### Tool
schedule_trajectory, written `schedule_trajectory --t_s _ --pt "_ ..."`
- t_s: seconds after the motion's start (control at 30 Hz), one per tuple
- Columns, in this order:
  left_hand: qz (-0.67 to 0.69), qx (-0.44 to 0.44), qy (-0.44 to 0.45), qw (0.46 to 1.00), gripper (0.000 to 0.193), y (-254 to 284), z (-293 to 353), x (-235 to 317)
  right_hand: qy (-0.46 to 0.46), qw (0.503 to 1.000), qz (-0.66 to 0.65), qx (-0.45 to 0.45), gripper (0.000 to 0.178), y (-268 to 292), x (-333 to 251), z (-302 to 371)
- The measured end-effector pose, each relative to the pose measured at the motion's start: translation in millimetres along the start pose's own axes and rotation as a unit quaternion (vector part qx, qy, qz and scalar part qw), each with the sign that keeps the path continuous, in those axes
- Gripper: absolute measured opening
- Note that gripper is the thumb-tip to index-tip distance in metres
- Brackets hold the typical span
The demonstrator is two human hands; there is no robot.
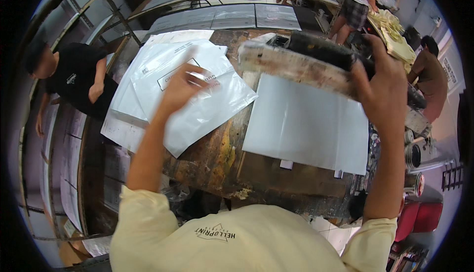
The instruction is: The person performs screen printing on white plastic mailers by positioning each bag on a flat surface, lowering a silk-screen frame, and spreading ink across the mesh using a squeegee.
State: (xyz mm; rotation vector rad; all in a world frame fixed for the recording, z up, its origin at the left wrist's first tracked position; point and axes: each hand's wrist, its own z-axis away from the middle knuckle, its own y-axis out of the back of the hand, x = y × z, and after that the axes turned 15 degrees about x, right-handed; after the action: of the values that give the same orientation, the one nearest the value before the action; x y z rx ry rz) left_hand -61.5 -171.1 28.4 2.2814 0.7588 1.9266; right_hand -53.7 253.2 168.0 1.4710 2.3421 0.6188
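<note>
My left hand (181, 88), slightly blurred, is over a loose pile of white plastic bags (212, 116) with dark print. Its fingers are apart and nothing shows in them. On the right, my right hand (387, 87) grips the end of a screen-printing frame (296, 67), pale, ink-stained and tilted up off the table. Dark material lies along the frame's far side. Below the frame, a blank white plastic bag (306, 124) lies flat on a brown board (291, 175). The frame's far parts are partly hidden by its near edge.
The worn wooden table (207, 166) carries ink stains. Racks holding white bags (232, 16) stand beyond it. A person in black (81, 77) is at the left, and two other people are at the far right. Ink cans (414, 156) and a red chair (419, 217) are at the right.
</note>
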Motion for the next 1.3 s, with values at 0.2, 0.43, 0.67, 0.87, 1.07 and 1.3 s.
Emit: schedule_trajectory --t_s 0.2,0.43,0.67,0.87,1.07,1.3 --pt "0.082 0.051 0.018 0.995 0.113 -108 154 25 0.024 0.950 -0.070 -0.305 0.038 12 -5 104" --pt "-0.223 0.032 -0.064 0.972 0.116 -131 196 -79 -0.092 0.929 -0.126 -0.335 0.036 -26 -18 241" --pt "-0.244 0.011 -0.062 0.968 0.125 -127 200 -84 -0.019 0.961 -0.098 -0.260 0.051 -105 16 229" --pt "-0.253 0.018 -0.083 0.964 0.121 -124 197 -80 0.018 0.983 -0.075 -0.166 0.031 -256 108 165" --pt "-0.234 0.017 -0.092 0.968 0.139 -123 203 -91 0.054 0.952 -0.099 -0.285 0.044 -336 175 70" --pt "-0.165 0.034 -0.072 0.983 0.139 -124 206 -97 0.036 0.977 -0.049 -0.203 0.041 -310 156 114"
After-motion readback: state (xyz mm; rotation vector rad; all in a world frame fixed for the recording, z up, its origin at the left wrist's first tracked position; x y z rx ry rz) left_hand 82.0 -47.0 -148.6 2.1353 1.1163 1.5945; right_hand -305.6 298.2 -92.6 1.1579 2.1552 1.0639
